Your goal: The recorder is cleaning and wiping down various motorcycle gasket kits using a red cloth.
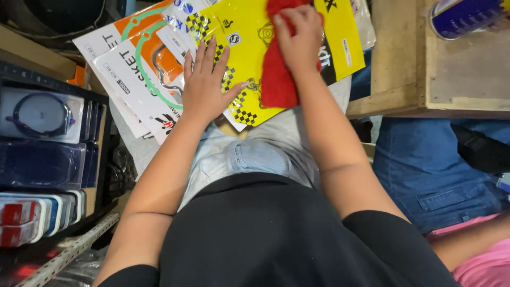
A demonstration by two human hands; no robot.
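Observation:
My left hand point(204, 85) lies flat with fingers spread on a stack of flat plastic packets across my lap. The top one is a yellow packet point(244, 37) with black chequered marks; beneath it are white and orange gasket packets point(141, 69). My right hand point(297, 34) presses a red cloth point(276, 79) down on the yellow packet, fingers curled over the cloth's upper part. My light denim trousers point(255, 154) show below the packets.
A dark shelf point(48, 159) at the left holds boxed parts in clear packaging. A wooden box point(425, 69) stands at the upper right with a blue can point(467, 16) on it. Another person in blue jeans point(435, 170) and pink sits at the right.

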